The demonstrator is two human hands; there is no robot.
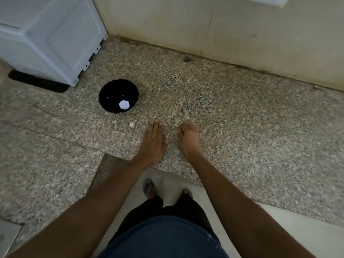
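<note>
Speckled stone formed the surface (251, 112), which ran back to a beige wall (167, 19). On it, to the left of both hands, stood a black bowl (115, 89) that held one small, round, white piece (124, 105) low on its near side; what that piece was could not be made out. A tiny white scrap (131, 124) lay on the stone between the bowl and the left grip (153, 140). That grip lay flat on the surface, its fingers straight and pressed together. The right grip (189, 139) sat just beside it, apart from it, with its fingers curled under the palm; whether they pinched anything was hidden by the back of the hand. At the back left a white appliance (55, 34) stood on a black mat (37, 82), both cut off by the picture's edge. A white object (264, 0) on the wall at the top right showed only its lower edge. Below the surface's front edge, blurred feet in sandals (149, 188) stood on a pale floor (297, 229).
</note>
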